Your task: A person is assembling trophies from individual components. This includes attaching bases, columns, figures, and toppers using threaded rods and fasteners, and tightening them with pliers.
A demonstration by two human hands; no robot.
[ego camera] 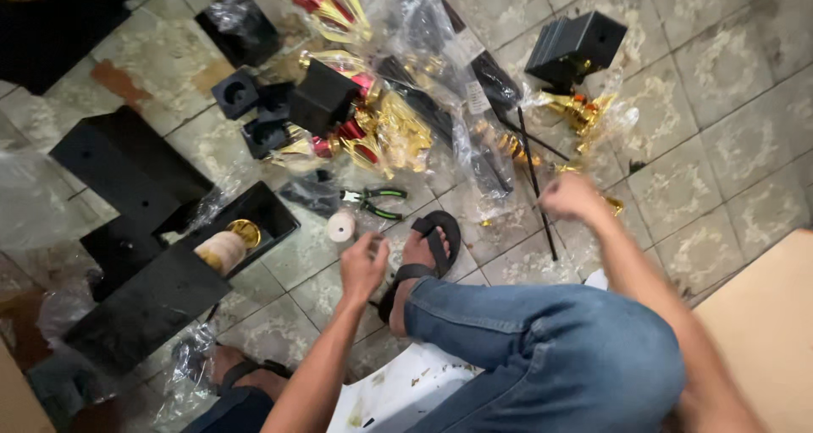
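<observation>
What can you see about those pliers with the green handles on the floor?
The pliers lie flat on the tiled floor, just beyond the person's sandalled foot. They have dark metal jaws pointing left and two black handles with green trim spreading apart to the right. A small whitish roll sits just beside them on the lower left, and crinkled clear plastic wrapping lies close above. Neither hand touches them; the left hand hovers nearest.

The floor [720, 69] is laid with worn, mottled cream and grey stone-patterned tiles with dark grout lines, evenly and softly lit. A plain tan board [766, 331] lies on the floor at its lower right corner.
</observation>
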